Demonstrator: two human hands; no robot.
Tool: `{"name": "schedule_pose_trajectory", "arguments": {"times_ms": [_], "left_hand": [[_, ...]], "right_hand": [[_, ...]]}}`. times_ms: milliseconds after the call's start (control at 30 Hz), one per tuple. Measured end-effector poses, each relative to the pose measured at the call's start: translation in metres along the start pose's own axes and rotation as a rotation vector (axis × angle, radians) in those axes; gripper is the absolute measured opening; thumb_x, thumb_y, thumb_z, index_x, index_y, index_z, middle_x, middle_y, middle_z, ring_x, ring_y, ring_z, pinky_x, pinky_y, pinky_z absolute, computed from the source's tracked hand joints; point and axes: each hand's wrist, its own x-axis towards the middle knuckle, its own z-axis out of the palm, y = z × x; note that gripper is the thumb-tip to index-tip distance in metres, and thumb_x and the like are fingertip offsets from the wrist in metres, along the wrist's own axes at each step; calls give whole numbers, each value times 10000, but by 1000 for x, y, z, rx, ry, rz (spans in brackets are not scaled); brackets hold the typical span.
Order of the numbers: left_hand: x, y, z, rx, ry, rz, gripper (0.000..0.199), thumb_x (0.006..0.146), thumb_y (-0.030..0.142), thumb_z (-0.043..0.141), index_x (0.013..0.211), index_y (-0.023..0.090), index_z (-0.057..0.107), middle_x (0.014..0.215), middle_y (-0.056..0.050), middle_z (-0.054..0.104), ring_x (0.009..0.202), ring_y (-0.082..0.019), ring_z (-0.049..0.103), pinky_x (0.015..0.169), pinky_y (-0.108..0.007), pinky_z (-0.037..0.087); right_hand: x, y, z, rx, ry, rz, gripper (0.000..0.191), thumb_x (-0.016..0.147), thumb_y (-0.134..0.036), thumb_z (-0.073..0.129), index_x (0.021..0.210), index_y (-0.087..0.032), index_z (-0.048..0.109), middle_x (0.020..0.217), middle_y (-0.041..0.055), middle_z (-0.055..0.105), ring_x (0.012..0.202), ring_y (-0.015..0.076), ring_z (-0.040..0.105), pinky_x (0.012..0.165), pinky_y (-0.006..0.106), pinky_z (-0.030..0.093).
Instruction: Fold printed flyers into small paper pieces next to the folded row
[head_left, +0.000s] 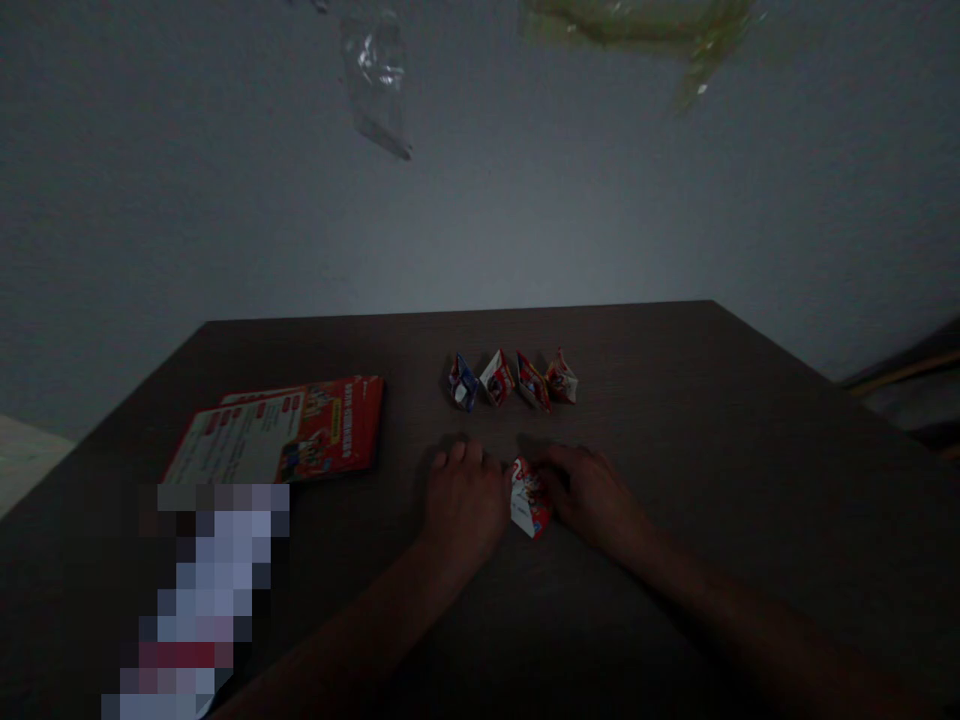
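Note:
A small folded piece of red and white printed paper [529, 500] lies between my two hands on the dark table. My left hand [466, 497] rests at its left side, fingers curled, its thumb side against the paper. From the right, my right hand [594, 492] pinches the paper's edge with bent fingers; the fingertips are partly hidden. Beyond them stand several similar folded papers in a row: a blue one [463, 383], a white and red one [497, 378], a red one [533, 382] and an orange-white one [561, 380].
Left on the table [645, 370] lies a stack of red and white printed sheets [330, 430]. A pixelated whitish object [217, 590] covers the lower left. The table's far edge meets a grey wall [480, 230] with clear tape [377, 80] and yellowish tape [637, 25] on it.

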Motion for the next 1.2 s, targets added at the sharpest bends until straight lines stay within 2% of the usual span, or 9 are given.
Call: {"name": "schedule_pose_trajectory", "arguments": {"times_ms": [167, 400, 667, 933, 1200], "left_hand": [[0, 0, 2, -4, 24, -4, 356, 917, 347, 386, 806, 154, 664, 863, -101, 610, 879, -251, 521, 752, -388, 369], [0, -1, 2, -9, 34, 11, 364, 920, 342, 382, 795, 148, 663, 847, -98, 613, 869, -249, 526, 749, -390, 365], [0, -1, 3, -14, 34, 6, 368, 919, 349, 382, 807, 141, 664, 850, -101, 616, 870, -253, 534, 751, -395, 372], [-4, 0, -1, -3, 39, 15, 434, 920, 397, 343, 799, 128, 661, 835, -108, 622, 842, -255, 545, 750, -408, 382], [-4, -2, -1, -43, 18, 10, 428, 895, 440, 369, 797, 141, 659, 854, -115, 619, 863, -263, 546, 752, -413, 376]], "right_hand": [[-1, 1, 0, -22, -24, -58, 290, 885, -185, 424, 1058, -265, 643, 939, 25, 691, 840, 174, 624, 758, 298, 409], [-2, -2, 2, -190, -53, -78, 426, 842, -140, 444, 1205, -320, 579, 913, 56, 650, 803, 193, 593, 703, 306, 399], [-2, -6, 1, -329, -69, -102, 354, 862, -217, 445, 1166, -313, 599, 879, 76, 631, 748, 211, 583, 668, 328, 390], [-2, -3, 4, -320, -81, -108, 370, 860, -206, 449, 1187, -311, 588, 906, 88, 633, 789, 226, 592, 687, 337, 400], [-2, -4, 2, -337, -83, -106, 357, 854, -224, 478, 1178, -326, 587, 885, 70, 626, 737, 202, 586, 649, 310, 390]]}}
